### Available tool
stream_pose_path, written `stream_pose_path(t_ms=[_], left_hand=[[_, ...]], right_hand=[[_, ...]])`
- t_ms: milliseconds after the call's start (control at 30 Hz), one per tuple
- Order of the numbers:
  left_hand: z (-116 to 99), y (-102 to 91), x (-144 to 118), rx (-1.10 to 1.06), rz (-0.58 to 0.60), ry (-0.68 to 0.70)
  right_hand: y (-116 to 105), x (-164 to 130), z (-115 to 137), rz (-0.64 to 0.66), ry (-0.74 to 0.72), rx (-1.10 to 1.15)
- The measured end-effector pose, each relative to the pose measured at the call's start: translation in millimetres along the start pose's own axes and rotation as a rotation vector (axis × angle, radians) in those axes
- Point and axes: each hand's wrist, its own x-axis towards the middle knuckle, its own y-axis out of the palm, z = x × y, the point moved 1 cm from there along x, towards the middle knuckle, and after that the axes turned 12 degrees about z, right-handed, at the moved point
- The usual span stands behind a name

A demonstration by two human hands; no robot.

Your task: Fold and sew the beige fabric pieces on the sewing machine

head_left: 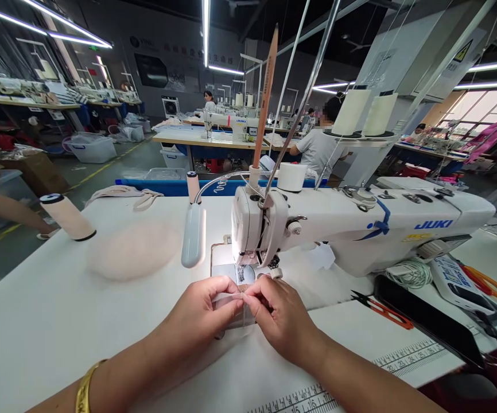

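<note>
Head view, entries referenced to the sewing machine [360, 223], white, marked JUKI. Far left of it, a co-worker's forearm [3, 209] enters from the frame edge, the rest of that person cut off. Next, a thread cone [68, 217] lies on its side on the white table [37, 321], with a pale heap of fabric [134, 251] beside it, blurred, texture not readable. A grey gooseneck lamp [193, 235] hangs just left of the machine head. Left hand [201, 310]: forearm comes in from the lower left, gold bangle [84, 390] at the wrist, fingers curled, thumb and forefinger pinching the left part of a small translucent fabric piece [231, 307]. The piece sits on the table directly in front of the needle area, just below the machine head; its outline is hard to trace and most of it is covered by the fingers. Right hand [280, 315]: forearm enters from the lower right, fingers bent, fingertips pinching the same piece, touching the left hand's fingertips. Needle and presser foot are small and partly hidden behind the hands. Right of the hands, below the machine arm, red-handled snips [381, 310] lie on the table; a printed ruler strip [403, 358] runs along the table edge, cut off at the bottom.
</note>
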Motion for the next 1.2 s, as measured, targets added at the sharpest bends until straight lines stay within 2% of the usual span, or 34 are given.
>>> stream_pose_path(t_ms=[133,433,700,867,1067,1200], left_hand=[[-1.9,4.4,-0.3,-0.001,-0.070,0.111],[-2.7,9.4,-1.8,-0.188,-0.064,-0.031],[-4.9,7.5,1.0,-0.216,0.006,-0.022],[-4.5,7.2,-0.6,-0.195,-0.026,0.021],[-3.2,6.2,1.7,-0.255,-0.030,-0.063],[-5.9,4.0,2.9,-0.253,-0.008,-0.056]], right_hand=[[0.1,0.0,0.6,-0.030,-0.055,-0.042],[0.1,-0.4,2.2,-0.030,-0.072,-0.061],[0.6,-0.8,-0.2,0.014,-0.035,-0.027],[-1.6,0.2,1.2,0.029,-0.023,0.018],[-2.7,1.1,2.8,0.044,0.012,0.066],[-3.4,0.5,3.8,0.046,0.030,0.075]])
